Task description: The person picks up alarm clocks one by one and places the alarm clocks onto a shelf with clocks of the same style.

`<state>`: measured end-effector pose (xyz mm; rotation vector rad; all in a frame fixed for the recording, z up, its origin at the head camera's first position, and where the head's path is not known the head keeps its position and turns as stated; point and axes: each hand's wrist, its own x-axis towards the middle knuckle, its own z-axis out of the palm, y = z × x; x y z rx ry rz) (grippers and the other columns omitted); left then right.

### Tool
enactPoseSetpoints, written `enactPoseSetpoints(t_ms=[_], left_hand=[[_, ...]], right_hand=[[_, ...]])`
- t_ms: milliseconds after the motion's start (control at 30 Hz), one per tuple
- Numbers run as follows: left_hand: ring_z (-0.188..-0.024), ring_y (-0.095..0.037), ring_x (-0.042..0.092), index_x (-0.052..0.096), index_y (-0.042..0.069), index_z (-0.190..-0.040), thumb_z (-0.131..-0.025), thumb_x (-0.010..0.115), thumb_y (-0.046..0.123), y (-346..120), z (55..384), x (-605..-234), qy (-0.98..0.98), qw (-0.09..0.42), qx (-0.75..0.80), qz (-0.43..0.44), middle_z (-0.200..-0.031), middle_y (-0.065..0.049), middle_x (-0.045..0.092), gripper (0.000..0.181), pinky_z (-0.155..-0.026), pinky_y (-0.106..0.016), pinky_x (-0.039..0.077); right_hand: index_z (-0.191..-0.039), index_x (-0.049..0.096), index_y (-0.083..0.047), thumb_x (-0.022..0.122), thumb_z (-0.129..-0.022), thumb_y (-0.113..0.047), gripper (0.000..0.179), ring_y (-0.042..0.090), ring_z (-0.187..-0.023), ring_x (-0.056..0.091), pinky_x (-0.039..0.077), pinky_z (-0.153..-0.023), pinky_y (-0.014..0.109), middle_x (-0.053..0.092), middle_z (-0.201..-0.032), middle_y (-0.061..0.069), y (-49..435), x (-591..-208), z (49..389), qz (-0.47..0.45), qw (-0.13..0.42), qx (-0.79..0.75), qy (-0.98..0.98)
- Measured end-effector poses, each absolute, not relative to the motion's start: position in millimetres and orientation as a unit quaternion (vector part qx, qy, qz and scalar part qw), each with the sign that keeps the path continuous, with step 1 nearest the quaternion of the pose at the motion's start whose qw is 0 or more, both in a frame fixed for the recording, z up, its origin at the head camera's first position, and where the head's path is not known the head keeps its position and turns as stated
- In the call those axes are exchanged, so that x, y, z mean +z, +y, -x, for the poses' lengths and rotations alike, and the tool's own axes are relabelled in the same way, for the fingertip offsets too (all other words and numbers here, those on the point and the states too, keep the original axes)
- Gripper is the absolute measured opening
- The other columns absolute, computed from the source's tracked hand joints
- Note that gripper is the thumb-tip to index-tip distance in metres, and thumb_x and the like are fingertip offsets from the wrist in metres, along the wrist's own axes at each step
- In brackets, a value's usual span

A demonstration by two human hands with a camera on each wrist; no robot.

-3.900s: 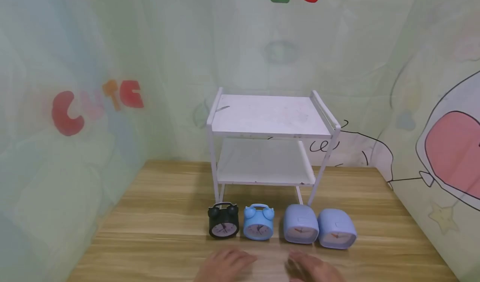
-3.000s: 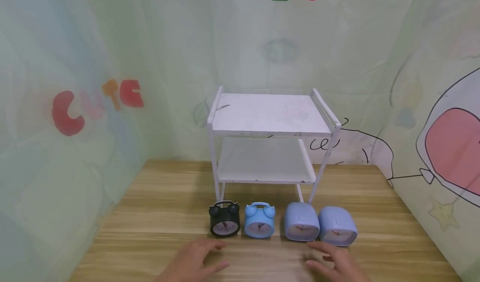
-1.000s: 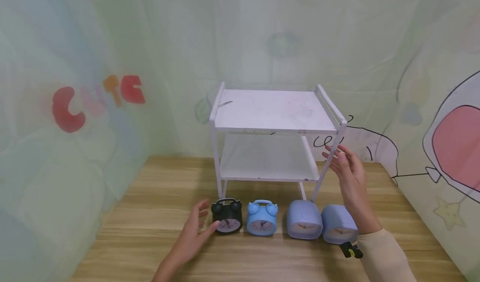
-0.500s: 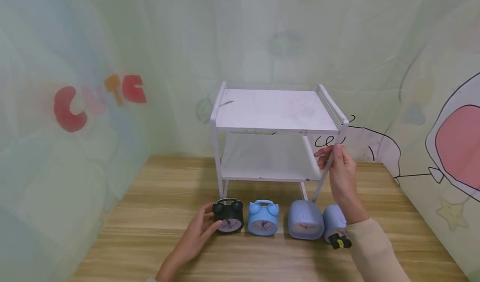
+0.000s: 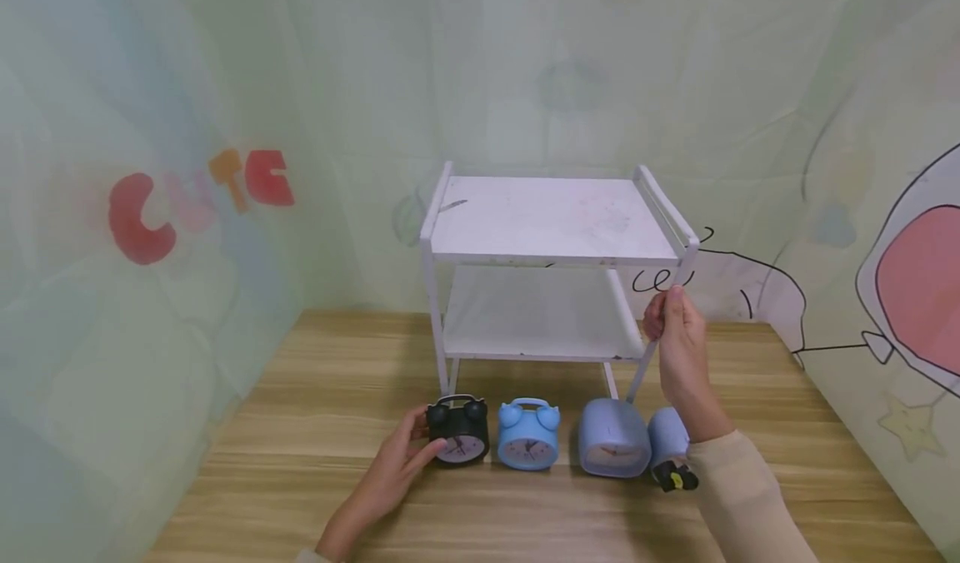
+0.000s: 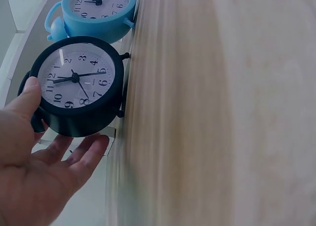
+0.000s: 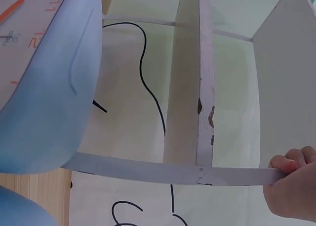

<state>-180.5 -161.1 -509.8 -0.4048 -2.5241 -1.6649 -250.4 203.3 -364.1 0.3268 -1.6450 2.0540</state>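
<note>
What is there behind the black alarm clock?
Behind the black alarm clock stands the white rack; one front leg runs down there, but its lower end is covered.

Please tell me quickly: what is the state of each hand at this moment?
Left hand: holding the black clock at its side, thumb on the front.
Right hand: closed, holding the white rack's post.

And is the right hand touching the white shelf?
Touching: the right wrist view shows the right hand gripping the white shelf's leg.
</note>
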Motion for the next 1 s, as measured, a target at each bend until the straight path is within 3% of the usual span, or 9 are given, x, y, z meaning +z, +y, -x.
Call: enactPoseSetpoints(t_ms=[500, 1000], left_hand=[[-0.117, -0.038, 0.059, 0.050, 0.001, -0.134, -0.096, 0.067, 0.014, -160.6, 180.8, -506.7, -0.823, 0.041, -0.554, 0.118, -0.127, -0.021, 0.062, 0.044, -0.094, -0.041, 0.054], [-0.115, -0.036, 0.061, 0.049, 0.001, -0.135, -0.097, 0.065, 0.015, -166.0, 179.9, -503.9, -0.832, 0.046, -0.542, 0.112, -0.126, -0.020, 0.063, 0.044, -0.093, -0.041, 0.054]], right_hand=[[-0.078, 0.030, 0.005, 0.033, -0.110, -0.030, 0.047, 0.016, -0.056, 0.025, 0.014, -0.058, 0.035, 0.031, -0.063, 0.002, 203.6, -368.5, 254.1, -0.134, 0.257, 0.747, -0.598], [-0.076, 0.039, -0.005, 0.036, -0.110, -0.029, 0.042, 0.014, -0.055, 0.027, 0.014, -0.056, 0.033, 0.033, -0.063, 0.001, 201.6, -368.8, 254.7, -0.122, 0.266, 0.757, -0.585]])
